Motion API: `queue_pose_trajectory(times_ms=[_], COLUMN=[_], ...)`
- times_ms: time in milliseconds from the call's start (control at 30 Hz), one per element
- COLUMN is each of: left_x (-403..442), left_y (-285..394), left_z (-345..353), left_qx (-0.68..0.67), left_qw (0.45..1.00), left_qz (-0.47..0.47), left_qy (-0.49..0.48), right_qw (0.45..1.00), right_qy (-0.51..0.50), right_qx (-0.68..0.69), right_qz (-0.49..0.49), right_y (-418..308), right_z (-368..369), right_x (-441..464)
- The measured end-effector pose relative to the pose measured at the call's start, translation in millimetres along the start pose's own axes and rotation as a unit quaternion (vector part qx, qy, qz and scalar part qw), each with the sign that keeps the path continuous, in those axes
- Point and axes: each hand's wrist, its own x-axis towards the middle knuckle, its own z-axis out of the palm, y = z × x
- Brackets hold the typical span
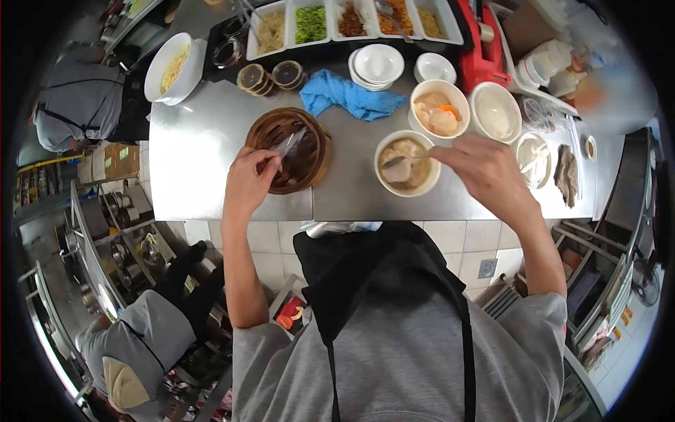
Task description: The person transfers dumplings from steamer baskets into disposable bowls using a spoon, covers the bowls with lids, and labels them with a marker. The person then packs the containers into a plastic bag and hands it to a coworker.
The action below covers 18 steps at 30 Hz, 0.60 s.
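My left hand [254, 174] pinches a thin clear plastic piece [288, 144] over a round bamboo steamer [322, 165]. Dark strips show inside the steamer; I cannot make out what they are. In my right hand [485, 169] is a metal spoon [424, 155], its bowl end dipped into a white paper bowl [380, 158] of broth with pale pieces. Just behind that bowl stands a second white paper bowl [462, 126], holding pale pieces and an orange slice. A third white bowl [495, 112] sits to its right.
A crumpled blue cloth [351, 95] lies behind the steamer, near stacked white dishes [378, 65] and small lidded sauce cups [288, 74]. Topping trays [311, 27] line the back. A noodle bowl [156, 77] stands far left. Two people [151, 330] are at left.
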Motion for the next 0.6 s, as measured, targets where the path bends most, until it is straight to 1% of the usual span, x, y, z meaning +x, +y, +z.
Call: queue_pose_trajectory(times_ms=[67,100,200,233,267,300,333,400,533,567,600], left_x=[-1,-3,-9,-14,-19,-25,-31,-39,-46,-45,-45], left_y=[-6,-7,-5,-5,-7,-13,-15,-13,-27,-33,-39], left_z=[-2,-3,-8,-10,-12,-14,-13,-9,-1,-1,0], left_qx=[-0.034,-0.036,-0.035,-0.029,-0.023,-0.031,-0.040,-0.058,-0.059,-0.063,-0.065], left_qw=[0.999,0.998,0.996,0.995,0.994,0.995,0.994,0.992,0.996,0.995,0.994], left_qz=[0.020,0.013,0.001,-0.002,-0.006,-0.030,-0.035,-0.040,0.015,0.037,0.059], left_qy=[0.033,0.047,0.085,0.097,0.109,0.088,0.094,0.108,0.067,0.063,0.058], right_qw=[0.999,0.998,0.994,0.993,0.994,0.995,0.995,0.990,0.972,0.958,0.954], right_qy=[0.026,0.054,0.094,0.109,0.098,0.086,0.074,0.109,0.158,0.158,0.153], right_qx=[0.007,0.016,0.052,0.039,0.048,0.058,0.068,0.075,0.136,0.195,0.192], right_qz=[0.023,0.030,-0.002,-0.029,-0.013,0.004,0.022,0.045,0.105,0.139,0.171], right_y=[-7,-13,-28,-27,-32,-38,-44,-54,-54,-52,-51], right_z=[-7,-7,15,30,39,47,55,67,71,69,63], right_x=[12,22,52,61,69,77,84,96,121,128,139])
